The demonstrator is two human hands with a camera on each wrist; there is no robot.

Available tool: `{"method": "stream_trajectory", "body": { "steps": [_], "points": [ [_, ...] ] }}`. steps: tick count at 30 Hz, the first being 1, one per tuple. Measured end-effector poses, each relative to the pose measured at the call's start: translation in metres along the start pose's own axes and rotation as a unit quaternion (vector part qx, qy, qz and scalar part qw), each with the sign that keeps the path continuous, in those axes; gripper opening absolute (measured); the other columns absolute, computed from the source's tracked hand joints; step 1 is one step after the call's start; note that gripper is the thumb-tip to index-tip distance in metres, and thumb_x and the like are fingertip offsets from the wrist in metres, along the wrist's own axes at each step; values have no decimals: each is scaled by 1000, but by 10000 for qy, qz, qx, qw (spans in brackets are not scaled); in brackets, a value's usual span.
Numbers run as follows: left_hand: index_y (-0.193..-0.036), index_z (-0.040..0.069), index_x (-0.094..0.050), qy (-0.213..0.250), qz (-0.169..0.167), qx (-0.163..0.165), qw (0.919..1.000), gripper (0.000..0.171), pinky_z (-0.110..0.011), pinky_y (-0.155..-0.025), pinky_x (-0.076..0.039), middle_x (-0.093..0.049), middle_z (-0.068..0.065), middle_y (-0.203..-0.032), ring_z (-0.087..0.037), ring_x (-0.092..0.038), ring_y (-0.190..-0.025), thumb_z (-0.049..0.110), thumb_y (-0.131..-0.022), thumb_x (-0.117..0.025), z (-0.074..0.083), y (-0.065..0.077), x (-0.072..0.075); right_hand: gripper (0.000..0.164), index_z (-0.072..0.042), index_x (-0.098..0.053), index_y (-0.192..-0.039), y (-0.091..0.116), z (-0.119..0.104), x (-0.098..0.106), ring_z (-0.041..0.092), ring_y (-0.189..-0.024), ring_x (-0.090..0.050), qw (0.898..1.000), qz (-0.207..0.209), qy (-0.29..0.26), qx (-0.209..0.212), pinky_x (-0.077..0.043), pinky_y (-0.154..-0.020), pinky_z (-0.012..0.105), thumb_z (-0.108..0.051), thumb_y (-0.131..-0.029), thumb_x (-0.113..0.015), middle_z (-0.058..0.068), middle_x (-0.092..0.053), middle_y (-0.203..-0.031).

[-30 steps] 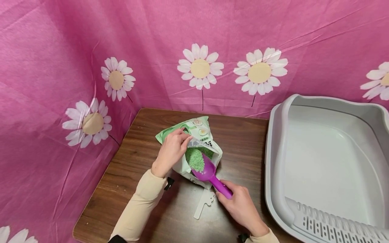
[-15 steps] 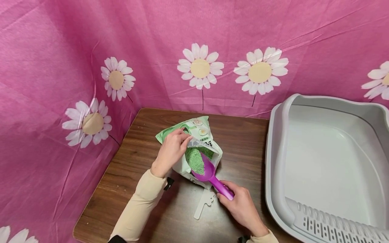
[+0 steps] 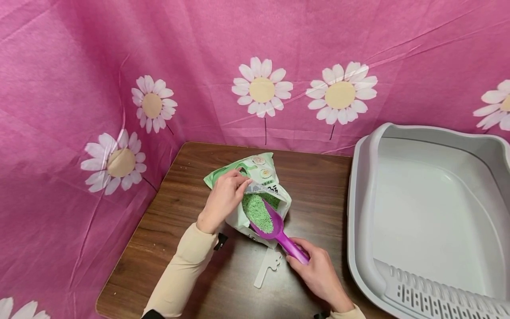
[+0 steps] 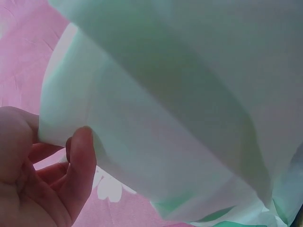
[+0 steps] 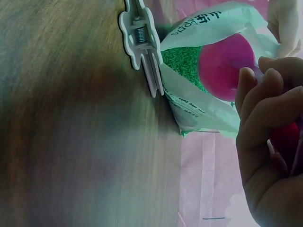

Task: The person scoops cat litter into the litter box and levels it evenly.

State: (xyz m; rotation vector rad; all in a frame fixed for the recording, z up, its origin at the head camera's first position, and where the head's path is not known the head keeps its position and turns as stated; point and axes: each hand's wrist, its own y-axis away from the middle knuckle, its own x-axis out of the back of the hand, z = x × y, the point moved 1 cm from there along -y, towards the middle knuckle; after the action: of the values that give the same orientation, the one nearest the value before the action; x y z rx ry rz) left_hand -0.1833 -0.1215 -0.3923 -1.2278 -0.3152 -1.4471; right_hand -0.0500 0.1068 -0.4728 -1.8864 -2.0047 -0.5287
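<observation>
In the head view a green-and-white bag (image 3: 283, 191) of green pellets (image 3: 258, 213) lies with its mouth toward me. My left hand (image 3: 223, 199) pinches the bag's upper edge, holding the mouth apart; the left wrist view shows thumb and fingers on the pale bag film (image 4: 142, 127). My right hand (image 3: 318, 272) grips the handle of a purple scoop (image 3: 277, 221), its bowl in the bag mouth and heaped with pellets. From the right wrist view I see the scoop's underside (image 5: 225, 66), curled fingers (image 5: 270, 109) around the handle, and pellets behind it.
A white spring bag clip (image 3: 268, 267) lies on the brown wooden table (image 3: 318, 186) just in front of the bag. On the right stands a large grey litter tray (image 3: 360, 212) with a slotted front step. A pink flowered cloth (image 3: 207, 66) hangs behind and to the left.
The scoop and right hand have shifted slightly toward me and to the right. Pellets now spread further down the scoop's bowl. The left hand keeps its place on the bag.
</observation>
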Motion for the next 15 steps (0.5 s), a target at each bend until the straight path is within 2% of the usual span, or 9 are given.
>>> {"method": "stream_trajectory", "body": {
  "steps": [7,15],
  "points": [
    [-84,5,-76,49,15,-28,10000,17,-32,-105,-44,-68,-5,-81,-16,-65,-75,14,-92,-65,0,0,0,39,-19,-70,-110,0,4,-2,4,-64,-51,9998,-18,-22,-177,-43,-60,21,-9,-73,-80,-4,-67,-80],
    [-84,5,-76,34,24,-26,10000,16,-30,-106,-43,-68,-4,-80,-16,-64,-74,14,-92,-65,0,0,0,37,-16,-70,-109,2,8,-2,4,-65,-53,9975,-60,-610,-341,-43,-62,21,-7,-74,-80,-2,-67,-78]
  ]
}}
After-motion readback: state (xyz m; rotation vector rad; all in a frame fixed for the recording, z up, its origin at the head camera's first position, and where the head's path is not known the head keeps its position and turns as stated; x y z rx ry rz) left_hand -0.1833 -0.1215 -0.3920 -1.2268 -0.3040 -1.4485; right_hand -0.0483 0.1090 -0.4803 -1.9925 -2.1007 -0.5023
